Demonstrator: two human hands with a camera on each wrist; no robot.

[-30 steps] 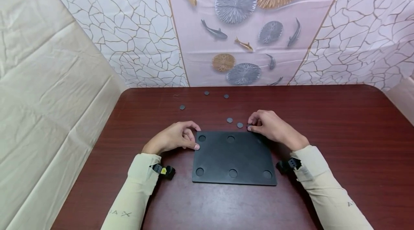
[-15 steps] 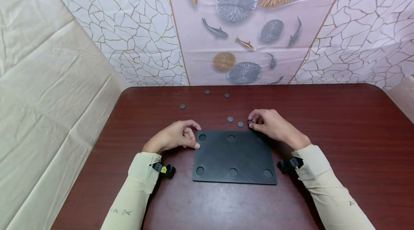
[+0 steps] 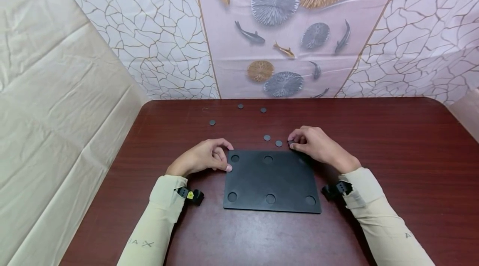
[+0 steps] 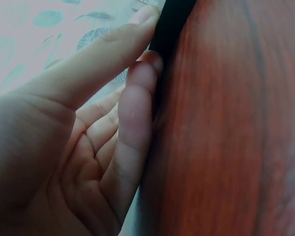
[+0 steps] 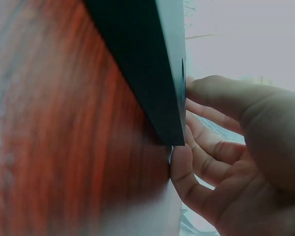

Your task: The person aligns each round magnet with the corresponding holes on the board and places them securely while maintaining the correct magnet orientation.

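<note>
Small dark disc [image 3: 290,143] sat pinched between the thumb and fingers of the right hand [image 3: 322,146], about midway between the left and right edges of the surface [image 3: 389,133] and well short of its far edge. Left hand [image 3: 203,156] was clamped on the dark board [image 3: 271,178], thumb and fingers set about the end facing the surface's left edge. Judged the disc thin, stiff and light, hard to break but fiddly: low rim, little to catch, perhaps slick. Best hold looked to be the rim, thumb opposite fingertip, faces left free. Board read as flat and rigid, apt to slide if pushed; its short sides likely gave the surest purchase, clear of the round recesses [image 3: 270,198]. Five loose discs [image 3: 267,137] lay toward the surface's far edge, two near the held one, three farther off and more to the left. Hard to make out: much of the held disc, covered by fingers, and whether it touched the surface. Right wrist view did not show it. Recess nearest the right hand was barely readable, dark on dark. Surface's near edge was cut off.
</note>
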